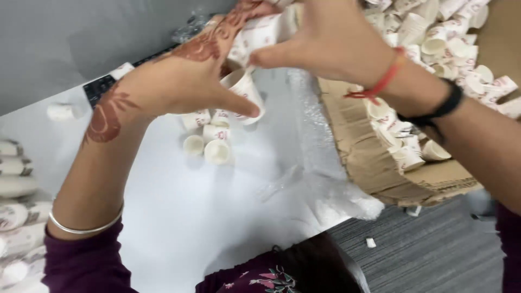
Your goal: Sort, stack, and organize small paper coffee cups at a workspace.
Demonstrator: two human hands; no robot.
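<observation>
My left hand (184, 81), marked with henna, grips a row of small white paper cups (247, 87) lying on its side above the white table (163, 206). My right hand (331, 40), with a red thread and a black band at the wrist, holds the far end of the same row near the top edge. Several loose cups (209, 135) lie on the table just below my left thumb. The upper part of the row is hidden behind my hands.
A cardboard sheet (369, 163) at the right carries a heap of many paper cups (450, 43). Clear plastic wrap (320, 173) lies beside it. Stacked cup rows (16, 206) sit at the left edge. A black keyboard (100, 87) and grey carpet (434, 249) are visible.
</observation>
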